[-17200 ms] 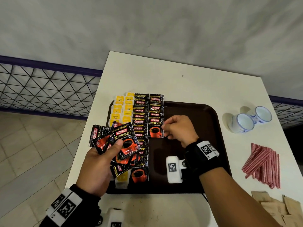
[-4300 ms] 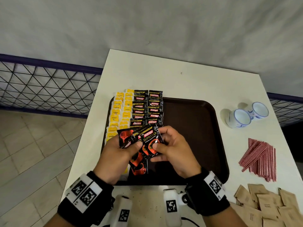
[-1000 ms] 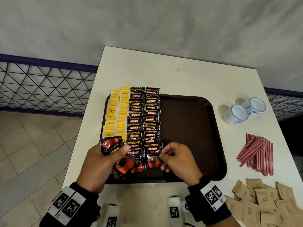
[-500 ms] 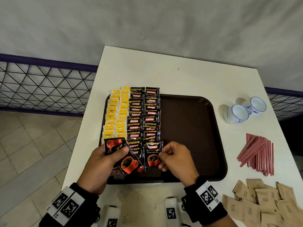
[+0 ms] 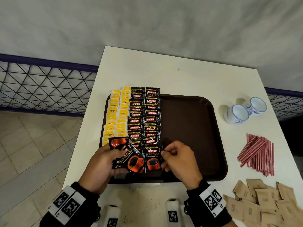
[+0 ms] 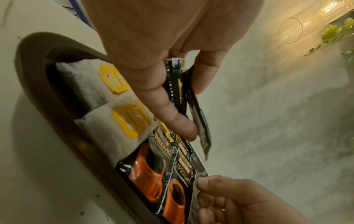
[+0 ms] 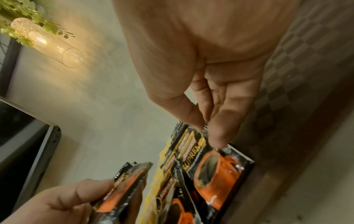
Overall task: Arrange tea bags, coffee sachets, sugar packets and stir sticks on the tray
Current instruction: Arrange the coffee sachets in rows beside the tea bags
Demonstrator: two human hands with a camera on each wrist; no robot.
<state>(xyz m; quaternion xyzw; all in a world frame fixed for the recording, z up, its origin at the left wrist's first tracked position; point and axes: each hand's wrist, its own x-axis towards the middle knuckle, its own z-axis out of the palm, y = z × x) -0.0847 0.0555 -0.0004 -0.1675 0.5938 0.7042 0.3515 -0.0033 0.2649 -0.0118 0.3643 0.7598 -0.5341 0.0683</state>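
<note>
On the left of the brown tray [image 5: 188, 128] lie two columns of yellow-tagged tea bags [image 5: 116, 115], with two columns of black coffee sachets [image 5: 144, 118] beside them. My left hand [image 5: 118, 159] grips a few spare sachets [image 5: 129, 158] over the tray's near left corner; the left wrist view shows them edge-on [image 6: 184, 97] between thumb and fingers. At the near end of the right column my right hand [image 5: 164, 157] pinches the right edge of the last sachet [image 5: 152, 159]. Its fingertips [image 7: 206, 133] rest on that sachet's [image 7: 220, 174] top corner.
Red stir sticks [image 5: 257, 153] lie in a heap on the white table right of the tray. Brown sugar packets [image 5: 265, 203] are piled at the near right corner. Two white-and-blue cups [image 5: 237, 113] stand at the far right. A wire fence runs left of the table.
The sachet in my right fingers has stayed at the near end of the right column. My left hand has drifted slightly right with its sachets.
</note>
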